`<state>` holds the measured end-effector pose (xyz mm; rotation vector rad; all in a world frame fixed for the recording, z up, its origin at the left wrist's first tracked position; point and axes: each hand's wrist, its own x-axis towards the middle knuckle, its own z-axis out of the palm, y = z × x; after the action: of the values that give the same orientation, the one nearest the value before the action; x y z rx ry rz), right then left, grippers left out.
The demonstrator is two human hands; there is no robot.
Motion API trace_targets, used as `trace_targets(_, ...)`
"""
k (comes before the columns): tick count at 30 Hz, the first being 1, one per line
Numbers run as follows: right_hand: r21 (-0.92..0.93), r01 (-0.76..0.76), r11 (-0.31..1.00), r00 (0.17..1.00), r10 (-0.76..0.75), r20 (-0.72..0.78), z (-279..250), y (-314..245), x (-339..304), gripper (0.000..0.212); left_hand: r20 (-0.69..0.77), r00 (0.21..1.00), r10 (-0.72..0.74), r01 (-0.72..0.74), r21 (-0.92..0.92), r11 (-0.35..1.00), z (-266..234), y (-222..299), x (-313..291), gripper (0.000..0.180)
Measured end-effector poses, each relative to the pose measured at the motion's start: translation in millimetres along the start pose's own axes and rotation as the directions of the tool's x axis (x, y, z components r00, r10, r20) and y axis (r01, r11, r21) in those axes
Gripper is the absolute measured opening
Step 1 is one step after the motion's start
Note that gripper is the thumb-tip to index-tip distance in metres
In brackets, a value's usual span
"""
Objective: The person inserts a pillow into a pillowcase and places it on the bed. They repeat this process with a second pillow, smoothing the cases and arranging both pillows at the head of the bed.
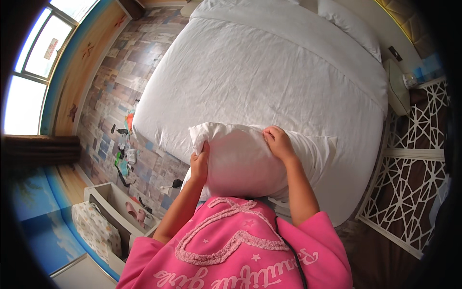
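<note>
A plump white pillow lies crosswise against my front at the near edge of the bed. Its white pillowcase bunches into loose folds toward the right end. My left hand is closed on the pillow's left end, thumb up along the side, just below a raised cloth corner. On the far edge, right of the middle, my right hand pinches the pillowcase with curled fingers. The undersides of both grips are hidden.
White bedding covers the bed, with another pillow at the far right. Small items litter the patterned floor on the left. A white drawer unit stands near left; a white lattice screen is at right, beside a bedside cabinet.
</note>
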<state>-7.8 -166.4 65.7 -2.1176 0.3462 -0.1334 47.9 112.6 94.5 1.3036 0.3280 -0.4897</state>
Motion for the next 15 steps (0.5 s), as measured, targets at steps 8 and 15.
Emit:
trace_targets(8, 0.000, 0.063, 0.998, 0.989, -0.063, 0.131, 2.3, 4.2, -0.7, 0.008, -0.011, 1.000, -0.018, 0.018, 0.033, 0.999, 2.4, 1.1, -1.8, 0.021)
trace_targets(15, -0.269, -0.015, 0.963, 0.995, -0.013, -0.102, 0.9, 24.9, 3.5, 0.008, -0.014, 0.999, 0.050, -0.050, 0.033, 0.998, 8.2, -6.6, -2.1, 0.018)
